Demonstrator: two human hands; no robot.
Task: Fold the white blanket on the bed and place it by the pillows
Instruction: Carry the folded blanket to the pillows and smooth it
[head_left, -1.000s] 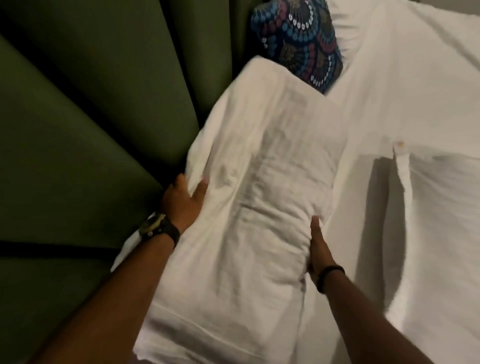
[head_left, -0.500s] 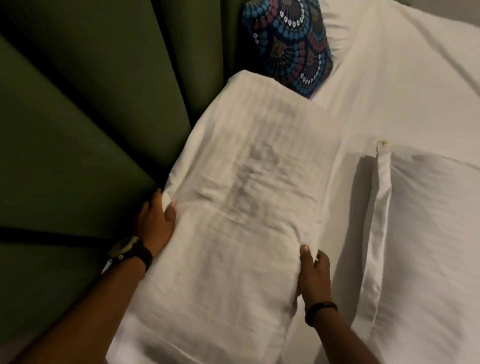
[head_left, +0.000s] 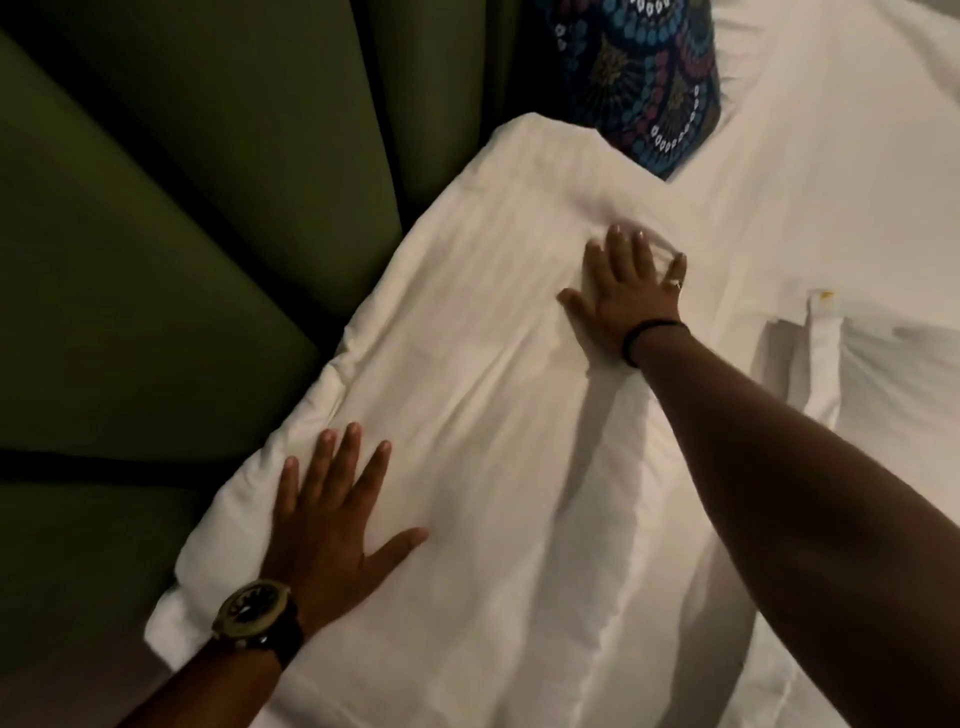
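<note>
The folded white blanket (head_left: 467, 374) lies flat on the bed against the green headboard, a thick oblong bundle running from lower left to upper right. My left hand (head_left: 332, 519) rests flat on its near left end, fingers spread, a watch on the wrist. My right hand (head_left: 623, 291) presses flat on its far end, fingers straight, a dark band on the wrist. Just beyond the blanket's far corner stands a dark pillow with a blue and red pattern (head_left: 644, 88). A white pillow (head_left: 883, 389) lies to the right.
The padded green headboard (head_left: 182, 234) fills the left side, right along the blanket's edge. White bed sheet (head_left: 805, 156) spreads to the upper right. A white pillowcase flap with a small yellow mark (head_left: 823, 332) lies at the right.
The blanket has come down flat against the headboard. Both hands have left its side edges and now lie flat on top, the right one moved up toward the far end.
</note>
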